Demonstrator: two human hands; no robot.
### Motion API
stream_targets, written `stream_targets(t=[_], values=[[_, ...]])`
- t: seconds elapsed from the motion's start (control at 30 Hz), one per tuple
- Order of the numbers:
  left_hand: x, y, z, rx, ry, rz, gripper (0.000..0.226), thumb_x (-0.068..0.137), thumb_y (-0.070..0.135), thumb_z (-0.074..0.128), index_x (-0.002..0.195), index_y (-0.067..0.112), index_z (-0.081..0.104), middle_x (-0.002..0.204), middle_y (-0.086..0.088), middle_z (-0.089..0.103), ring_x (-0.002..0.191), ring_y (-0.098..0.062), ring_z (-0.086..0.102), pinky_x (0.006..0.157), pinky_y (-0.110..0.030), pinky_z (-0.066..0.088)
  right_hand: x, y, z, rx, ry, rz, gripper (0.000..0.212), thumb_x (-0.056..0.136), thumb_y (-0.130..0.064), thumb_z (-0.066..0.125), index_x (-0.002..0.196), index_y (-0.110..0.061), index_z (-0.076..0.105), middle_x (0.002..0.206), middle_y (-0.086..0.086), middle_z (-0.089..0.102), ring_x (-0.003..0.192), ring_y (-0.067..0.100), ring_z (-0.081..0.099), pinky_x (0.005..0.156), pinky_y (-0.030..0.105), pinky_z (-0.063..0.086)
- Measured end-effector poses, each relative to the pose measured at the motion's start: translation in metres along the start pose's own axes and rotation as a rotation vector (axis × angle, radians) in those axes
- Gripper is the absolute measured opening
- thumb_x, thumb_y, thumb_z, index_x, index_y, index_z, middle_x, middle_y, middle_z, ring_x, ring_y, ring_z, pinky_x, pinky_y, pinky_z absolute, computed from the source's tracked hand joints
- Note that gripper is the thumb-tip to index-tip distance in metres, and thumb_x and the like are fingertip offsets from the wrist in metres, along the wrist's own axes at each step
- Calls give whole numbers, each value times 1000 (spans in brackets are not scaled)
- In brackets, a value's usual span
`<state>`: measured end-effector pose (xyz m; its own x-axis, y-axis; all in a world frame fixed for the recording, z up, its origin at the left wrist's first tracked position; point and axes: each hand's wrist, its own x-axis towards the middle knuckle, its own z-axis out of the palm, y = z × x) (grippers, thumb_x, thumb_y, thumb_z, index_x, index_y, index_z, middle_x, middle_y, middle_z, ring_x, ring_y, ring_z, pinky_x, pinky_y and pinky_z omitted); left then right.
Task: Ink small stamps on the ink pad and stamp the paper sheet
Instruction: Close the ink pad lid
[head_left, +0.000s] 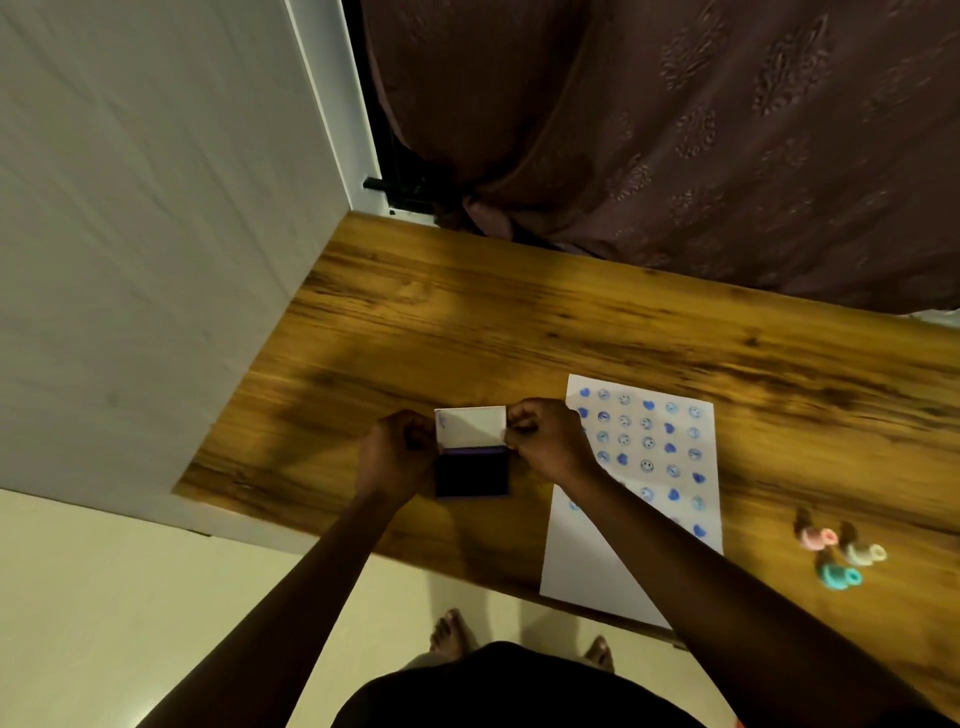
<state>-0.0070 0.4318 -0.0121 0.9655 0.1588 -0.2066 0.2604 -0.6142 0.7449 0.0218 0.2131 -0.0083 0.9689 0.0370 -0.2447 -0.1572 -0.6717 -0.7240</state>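
Note:
The ink pad (471, 475) lies on the wooden table (467, 322), its dark blue pad exposed and its white lid (470, 425) tilted up. My left hand (397, 449) pinches the lid's left edge and my right hand (550, 439) pinches its right edge. To the right lies the white paper sheet (587, 561), its upper part covered with rows of blue smiley and heart prints. Three small stamps lie on their sides at the far right: a pink stamp (815, 535), a white stamp (862, 552) and a teal stamp (836, 574).
A white wall panel (156, 234) borders the table's left edge. A dark patterned curtain (701, 130) hangs behind the far edge. The paper overhangs the table's near edge. My bare feet (452, 636) stand on the pale floor below.

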Motion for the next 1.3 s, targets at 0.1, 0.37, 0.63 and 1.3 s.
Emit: stream_targets(t=[0.1, 0.37, 0.63, 1.3], values=[[-3, 2, 0, 0, 10, 17, 14, 83, 2, 73, 90, 14, 75, 74, 13, 67, 66, 1, 62, 48, -5, 42, -7, 1, -4, -16, 12, -43, 17, 87, -21, 77, 103, -16, 78, 103, 0, 78, 89, 7, 70, 71, 6, 45], [-15, -6, -8, 8, -2, 102, 23, 77, -9, 70, 86, 10, 79, 79, -6, 76, 69, -16, 70, 59, -21, 53, -32, 2, -8, -45, -36, -127, 21, 88, -23, 76, 109, -18, 77, 106, 1, 77, 90, 6, 66, 69, 4, 40], [-32, -12, -7, 12, -24, 117, 13, 92, 2, 72, 103, 3, 79, 104, -15, 80, 92, -26, 75, 83, -37, 62, -52, 9, 1, -77, -88, -136, 25, 86, -7, 74, 110, -15, 77, 109, 3, 78, 100, 16, 73, 89, 24, 57], [-40, -11, -1, 7, -32, 40, 14, 84, 9, 83, 97, 11, 78, 87, 6, 71, 73, 10, 60, 62, -2, 44, -58, 3, 21, 55, 44, 61, 10, 85, -14, 79, 94, -10, 76, 98, 4, 77, 91, 14, 70, 71, 6, 43]])
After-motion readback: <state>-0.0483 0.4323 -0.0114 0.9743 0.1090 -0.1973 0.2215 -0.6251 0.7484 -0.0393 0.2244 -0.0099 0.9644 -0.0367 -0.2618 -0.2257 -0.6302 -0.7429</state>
